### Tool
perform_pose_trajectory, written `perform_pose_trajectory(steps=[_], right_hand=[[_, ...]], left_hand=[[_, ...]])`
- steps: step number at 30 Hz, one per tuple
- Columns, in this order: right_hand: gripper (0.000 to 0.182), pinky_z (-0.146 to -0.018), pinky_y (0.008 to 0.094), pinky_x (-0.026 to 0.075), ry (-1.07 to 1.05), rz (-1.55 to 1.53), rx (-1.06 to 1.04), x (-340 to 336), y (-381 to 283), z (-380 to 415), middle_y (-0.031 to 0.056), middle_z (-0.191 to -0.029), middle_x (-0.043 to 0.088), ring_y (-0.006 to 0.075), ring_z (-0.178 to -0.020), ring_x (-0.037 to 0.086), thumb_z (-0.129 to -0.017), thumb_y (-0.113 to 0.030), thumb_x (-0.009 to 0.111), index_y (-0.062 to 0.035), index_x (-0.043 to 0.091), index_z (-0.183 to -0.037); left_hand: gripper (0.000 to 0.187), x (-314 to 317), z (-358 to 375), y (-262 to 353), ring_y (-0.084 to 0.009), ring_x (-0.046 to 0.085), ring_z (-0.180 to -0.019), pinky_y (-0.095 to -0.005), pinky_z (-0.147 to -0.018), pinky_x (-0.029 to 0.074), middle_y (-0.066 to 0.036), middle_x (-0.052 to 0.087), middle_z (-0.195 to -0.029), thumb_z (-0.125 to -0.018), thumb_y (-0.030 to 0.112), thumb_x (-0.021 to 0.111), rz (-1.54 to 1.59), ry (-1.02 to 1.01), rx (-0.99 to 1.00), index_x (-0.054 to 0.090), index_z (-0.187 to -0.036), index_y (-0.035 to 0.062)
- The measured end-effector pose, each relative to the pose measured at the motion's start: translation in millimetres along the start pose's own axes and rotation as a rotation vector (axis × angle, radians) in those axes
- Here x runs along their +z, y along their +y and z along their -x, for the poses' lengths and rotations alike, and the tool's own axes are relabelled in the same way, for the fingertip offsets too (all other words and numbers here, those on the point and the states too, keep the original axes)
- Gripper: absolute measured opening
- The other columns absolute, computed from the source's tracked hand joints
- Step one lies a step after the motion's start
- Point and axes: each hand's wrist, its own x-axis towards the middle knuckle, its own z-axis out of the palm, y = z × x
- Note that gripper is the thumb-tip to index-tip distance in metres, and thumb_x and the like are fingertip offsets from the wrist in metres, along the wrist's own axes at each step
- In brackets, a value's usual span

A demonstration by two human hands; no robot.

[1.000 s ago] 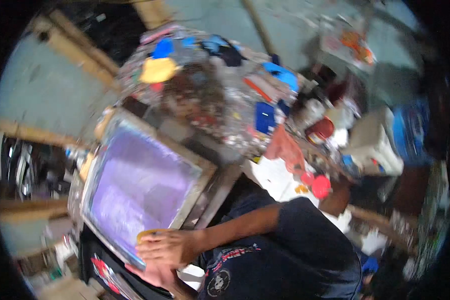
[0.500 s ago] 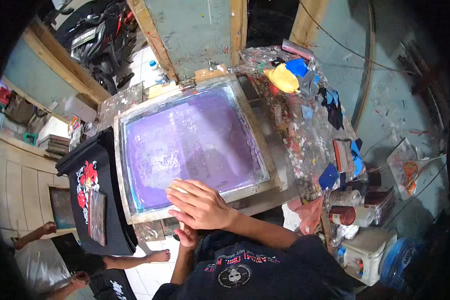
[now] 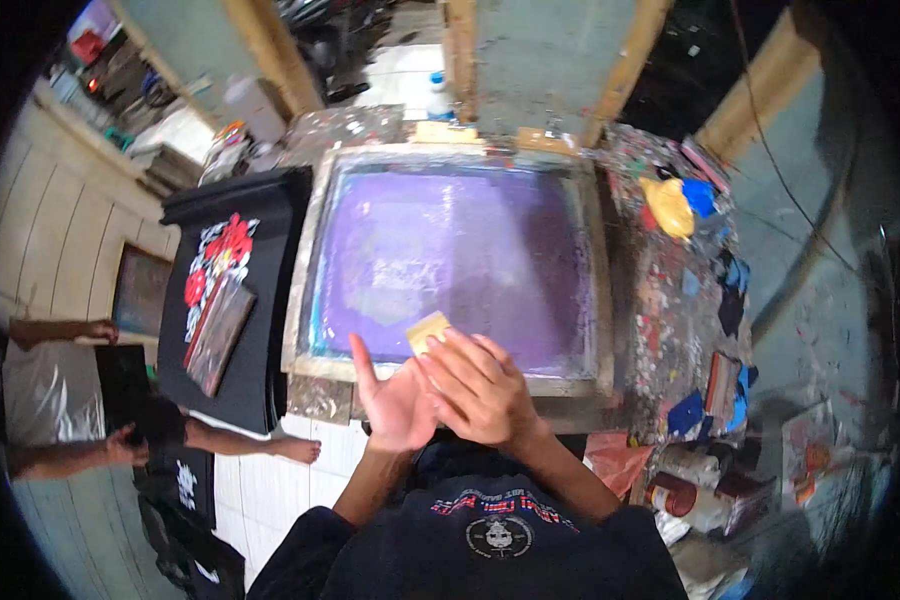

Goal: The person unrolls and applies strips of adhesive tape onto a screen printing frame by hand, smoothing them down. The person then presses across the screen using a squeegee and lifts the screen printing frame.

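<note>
A small flat yellowish piece (image 3: 427, 331), too blurred to name exactly, is in the fingers of my right hand (image 3: 485, 395). Beside it my left hand (image 3: 400, 408) is open, palm up, thumb spread, and it touches the right hand's fingers. Both hands are over the near edge of a silk-screen frame (image 3: 303, 300). Its purple mesh (image 3: 510, 270) bears a paler patch left of the middle.
On the left lie black fabric sheets (image 3: 185, 375) with a red-and-white print, a squeegee (image 3: 220, 340) on top. A paint-spattered table (image 3: 660, 330) holds a yellow cloth (image 3: 667, 207), blue scraps and another squeegee (image 3: 722, 385). Another person's leg (image 3: 250, 440) extends at lower left.
My view has turned, so the screen now sits squarer and further right. My left hand has come up from below the right and opened, and the yellowish piece shows more fully.
</note>
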Motion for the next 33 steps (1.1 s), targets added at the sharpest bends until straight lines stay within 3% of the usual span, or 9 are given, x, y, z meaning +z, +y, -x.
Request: perform_pose_trajectory(steps=[8, 12, 18, 21, 24, 28, 33], right_hand=[[0.039, -0.118, 0.0428, 0.036, 0.009, 0.050, -0.042, -2, -2, 8, 0.0095, -0.136, 0.068, 0.0254, -0.133, 0.058, -0.090, -0.028, 0.070, -0.0064, 0.074, -0.123], [0.038, -0.111, 0.0426, 0.041, 0.033, 0.023, -0.032, -1, -3, 7, 0.0113, -0.129, 0.070, 0.0264, -0.126, 0.063, -0.086, -0.026, 0.072, -0.0056, 0.075, -0.119], [0.035, -0.101, 0.0422, 0.047, 0.090, 0.009, -0.035, 3, -1, 6, 0.0126, -0.123, 0.071, 0.0275, -0.119, 0.065, -0.081, -0.024, 0.074, -0.0049, 0.075, -0.111], [0.032, -0.097, 0.0422, 0.046, 0.087, 0.004, -0.022, 1, 0, 5, 0.0115, -0.121, 0.070, 0.0274, -0.116, 0.065, -0.078, -0.024, 0.075, -0.0067, 0.074, -0.105], [0.031, -0.095, 0.0430, 0.046, 0.036, -0.013, 0.019, -5, -4, -3, 0.0103, -0.118, 0.067, 0.0284, -0.112, 0.063, -0.073, -0.024, 0.076, -0.0082, 0.072, -0.099], [0.033, -0.093, 0.0439, 0.045, 0.007, -0.015, 0.020, -5, -4, -8, 0.0099, -0.115, 0.064, 0.0300, -0.108, 0.062, -0.069, -0.023, 0.076, -0.0079, 0.069, -0.097], [0.037, -0.091, 0.0446, 0.045, 0.061, -0.020, 0.061, -7, 1, -7, 0.0103, -0.114, 0.064, 0.0307, -0.107, 0.062, -0.066, -0.023, 0.076, -0.0063, 0.066, -0.099]], left_hand=[[0.109, -1, 5, 9, -0.0291, 0.061, -0.125, -0.0436, -0.110, 0.046, -0.016, 0.061, -0.137, -0.087, 0.090, 0.041, 0.233, -0.055, -0.142, 0.046, -0.145, -0.0015], [0.105, -6, 6, 6, -0.0318, 0.060, -0.127, -0.0449, -0.111, 0.045, -0.019, 0.059, -0.140, -0.089, 0.085, 0.045, 0.227, 0.011, -0.140, 0.045, -0.146, -0.0037], [0.097, -31, 4, 0, -0.0306, 0.057, -0.131, -0.0437, -0.114, 0.042, -0.019, 0.056, -0.144, -0.096, 0.076, 0.042, 0.268, -0.118, -0.178, 0.038, -0.151, -0.0035], [0.091, -33, 17, -20, -0.0244, 0.050, -0.139, -0.0385, -0.116, 0.037, -0.015, 0.051, -0.148, -0.099, 0.070, 0.042, -0.390, 0.023, -0.025, 0.032, -0.155, -0.0024], [0.094, -50, 25, -27, -0.0226, 0.042, -0.144, -0.0384, -0.119, 0.034, -0.013, 0.042, -0.154, -0.100, 0.064, 0.046, -0.714, -0.146, 0.029, 0.019, -0.160, -0.0025], [0.098, -54, 25, -37, -0.0225, 0.037, -0.147, -0.0385, -0.121, 0.028, -0.014, 0.038, -0.157, -0.099, 0.064, 0.048, -0.653, -0.153, 0.039, 0.014, -0.161, -0.0031], [0.103, -66, 15, -46, -0.0280, 0.032, -0.150, -0.0397, -0.124, 0.023, -0.018, 0.032, -0.160, -0.099, 0.065, 0.047, -0.794, -0.248, 0.112, 0.009, -0.162, -0.0065]])
